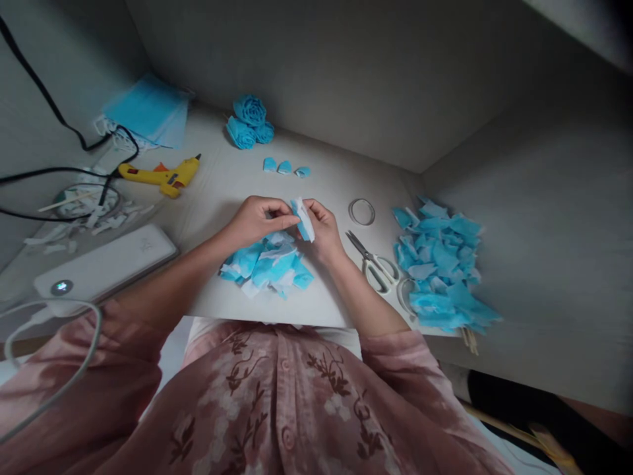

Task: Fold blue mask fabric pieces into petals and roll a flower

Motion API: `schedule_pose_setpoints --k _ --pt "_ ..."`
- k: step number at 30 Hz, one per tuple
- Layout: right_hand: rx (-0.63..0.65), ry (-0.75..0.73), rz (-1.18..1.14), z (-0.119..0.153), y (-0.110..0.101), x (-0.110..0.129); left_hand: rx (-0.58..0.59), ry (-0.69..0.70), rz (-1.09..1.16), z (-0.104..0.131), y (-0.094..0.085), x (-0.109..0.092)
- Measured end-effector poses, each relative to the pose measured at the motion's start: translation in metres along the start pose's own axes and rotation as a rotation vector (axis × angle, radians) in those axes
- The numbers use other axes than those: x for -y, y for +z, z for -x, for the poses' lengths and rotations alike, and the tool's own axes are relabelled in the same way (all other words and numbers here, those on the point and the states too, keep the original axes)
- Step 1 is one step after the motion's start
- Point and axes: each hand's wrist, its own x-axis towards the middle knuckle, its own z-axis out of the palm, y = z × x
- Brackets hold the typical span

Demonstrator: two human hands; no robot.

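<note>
Between both hands is a small folded piece of blue and white mask fabric (pixel 303 221). My left hand (pixel 258 221) pinches its left edge with thumb and fingers. My right hand (pixel 322 227) grips it from the other side, its fingers partly hidden behind the fabric. Right below the hands lies a loose pile of blue and white fabric pieces (pixel 270 264) on the table. Beyond them, three small blue folded petals (pixel 284 167) sit in a row. Farther back is a cluster of blue fabric roses (pixel 250 119).
A yellow glue gun (pixel 165 175), blue face masks (pixel 146 109), white scraps (pixel 106 218) and a white power bank (pixel 106 267) with a cable are at left. To the right lie scissors (pixel 373 260), a wire ring (pixel 362 212) and a heap of blue pieces (pixel 438 257). Grey walls enclose the table.
</note>
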Motion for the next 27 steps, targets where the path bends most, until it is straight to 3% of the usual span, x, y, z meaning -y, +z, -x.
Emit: schedule_pose_setpoints --k 10,23,27 --pt "-0.076 -0.126 0.201 0.001 0.000 -0.001 0.002 0.004 -0.052 -0.002 -0.001 -0.001" --pt "-0.222 -0.186 0.181 0.000 -0.003 0.009 0.076 -0.012 -0.059 0.000 -0.007 -0.006" --pt "-0.218 -0.181 0.157 -0.002 -0.004 0.005 0.043 -0.023 -0.025 0.001 -0.007 -0.008"
